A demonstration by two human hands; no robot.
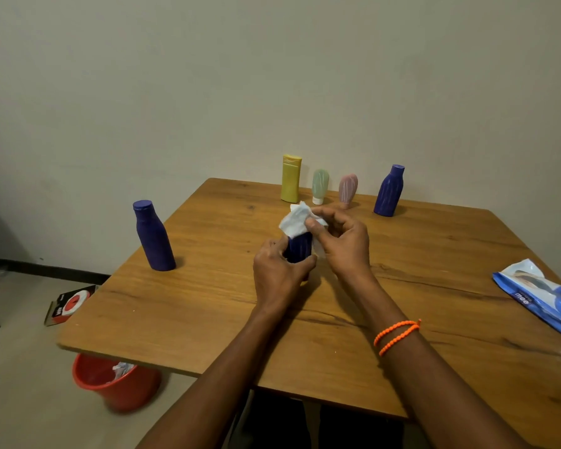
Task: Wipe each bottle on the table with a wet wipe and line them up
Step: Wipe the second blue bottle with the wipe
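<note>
Grained wood table (182, 306), matt plastic bottles (154, 236), glossy wipes pack (544, 296)

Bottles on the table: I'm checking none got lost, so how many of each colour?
Blue: 3, left, far right, and one held
Yellow: 1
Green: 1
Pink: 1
Total: 6

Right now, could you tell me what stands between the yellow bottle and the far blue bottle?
In the head view: a green tube and a pink tube.
</note>
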